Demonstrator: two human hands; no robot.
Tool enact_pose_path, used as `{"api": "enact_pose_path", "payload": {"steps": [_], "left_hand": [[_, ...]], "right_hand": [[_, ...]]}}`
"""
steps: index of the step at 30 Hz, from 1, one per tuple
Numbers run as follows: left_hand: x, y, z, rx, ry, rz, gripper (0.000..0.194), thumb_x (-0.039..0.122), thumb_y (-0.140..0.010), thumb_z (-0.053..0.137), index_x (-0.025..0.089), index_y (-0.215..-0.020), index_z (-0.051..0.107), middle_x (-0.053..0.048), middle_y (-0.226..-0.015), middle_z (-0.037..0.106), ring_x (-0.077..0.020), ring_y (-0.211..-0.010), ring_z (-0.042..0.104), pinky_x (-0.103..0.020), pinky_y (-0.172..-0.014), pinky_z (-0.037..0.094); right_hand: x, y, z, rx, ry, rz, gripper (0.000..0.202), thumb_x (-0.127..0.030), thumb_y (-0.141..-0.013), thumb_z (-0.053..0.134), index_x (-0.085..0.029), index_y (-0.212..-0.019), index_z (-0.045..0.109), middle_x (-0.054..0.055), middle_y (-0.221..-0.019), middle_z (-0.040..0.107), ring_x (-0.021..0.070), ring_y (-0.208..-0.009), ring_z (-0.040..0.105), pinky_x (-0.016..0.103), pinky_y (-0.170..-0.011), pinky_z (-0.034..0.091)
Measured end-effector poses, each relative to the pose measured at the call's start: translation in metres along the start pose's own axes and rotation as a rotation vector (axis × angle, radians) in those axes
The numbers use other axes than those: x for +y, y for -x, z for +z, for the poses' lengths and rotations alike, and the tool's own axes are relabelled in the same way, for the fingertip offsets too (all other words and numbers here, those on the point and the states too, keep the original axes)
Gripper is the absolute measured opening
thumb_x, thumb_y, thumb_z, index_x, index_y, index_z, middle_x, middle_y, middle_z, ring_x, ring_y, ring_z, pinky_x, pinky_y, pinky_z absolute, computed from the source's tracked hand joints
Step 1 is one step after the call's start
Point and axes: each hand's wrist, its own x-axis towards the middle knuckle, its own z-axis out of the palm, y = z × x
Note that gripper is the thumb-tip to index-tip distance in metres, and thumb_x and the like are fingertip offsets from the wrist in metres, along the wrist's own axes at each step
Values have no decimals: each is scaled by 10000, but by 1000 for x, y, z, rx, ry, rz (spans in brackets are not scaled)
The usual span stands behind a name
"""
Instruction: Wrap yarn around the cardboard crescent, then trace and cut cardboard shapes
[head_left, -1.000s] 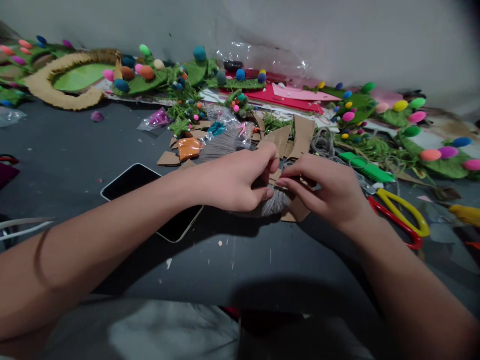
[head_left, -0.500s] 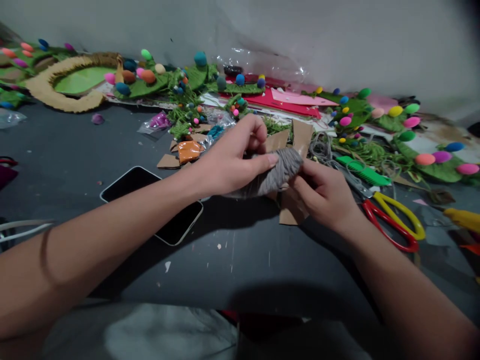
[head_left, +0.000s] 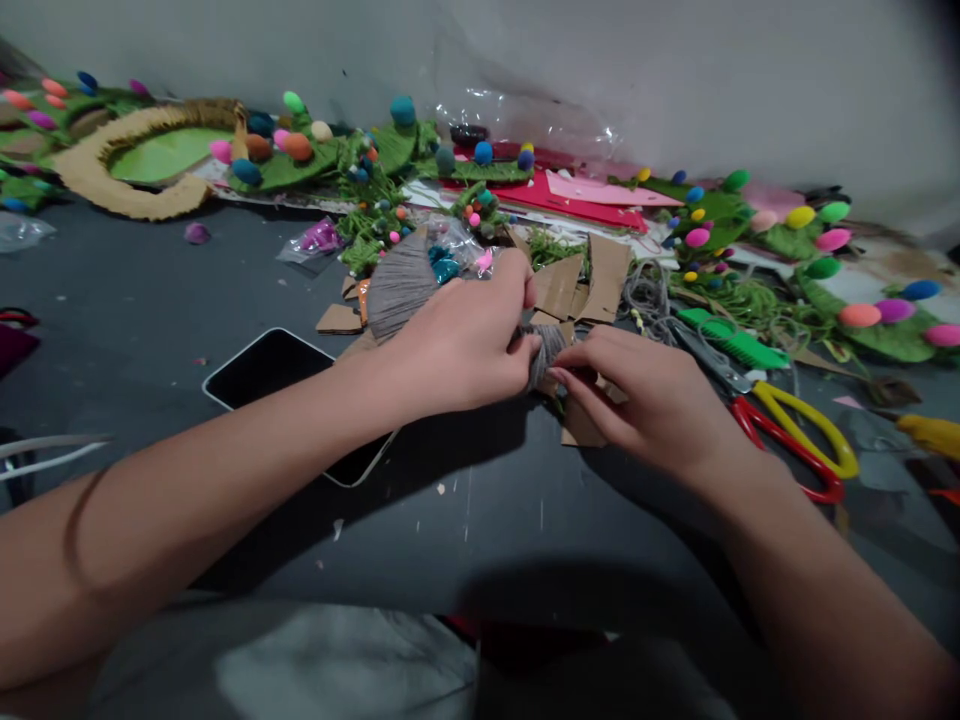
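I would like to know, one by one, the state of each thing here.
Left hand: closed on grey yarn
Grey yarn: wound in many turns
Right hand: bent, fingertips at grey yarn; grip unclear
Phone: lying flat, screen dark, partly hidden
Scissors: lying, unheld; blade opening unclear
Green comb: lying, unheld
Cardboard: in separate pieces
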Motion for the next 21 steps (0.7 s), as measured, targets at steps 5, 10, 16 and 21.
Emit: {"api": "enact_pose_path", "payload": {"steps": [5,10,16,21], "left_hand": [[4,1,-3,-167,84,13,313,234,-841,661,250,-983,382,6,-771,583,-174,-626,506,-329,-571,327],[5,3,-7,-348,262,61,319,274,-859,682,266,-952,377,1,-824,622,-175,-657,506,-325,-569,369],[2,5,-6,-419,442,159,262,208,-872,648,261,-954,404,-4,-887,606,-176,-774,567,-309,-632,432],[-3,3,-3,-322,635,282,334,202,-829,705,243,-954,397,-11,-921,598,-191,-877,614,-313,-712,464]], "right_hand": [[4,-2,-5,15,-45,-56,137,-289,-1021,596,-193,-954,668,53,-851,648,176,-750,603,302,-657,436],[8,-4,-9,65,-229,-25,110,-283,-977,673,-210,-894,679,33,-823,644,162,-723,591,293,-663,437],[7,-7,-11,34,-369,148,171,-312,-939,714,-222,-797,685,-3,-712,604,143,-625,523,301,-608,390],[20,-6,-8,-53,-649,429,315,-485,-914,701,-198,-786,685,-4,-657,572,137,-586,458,290,-539,351]]}}
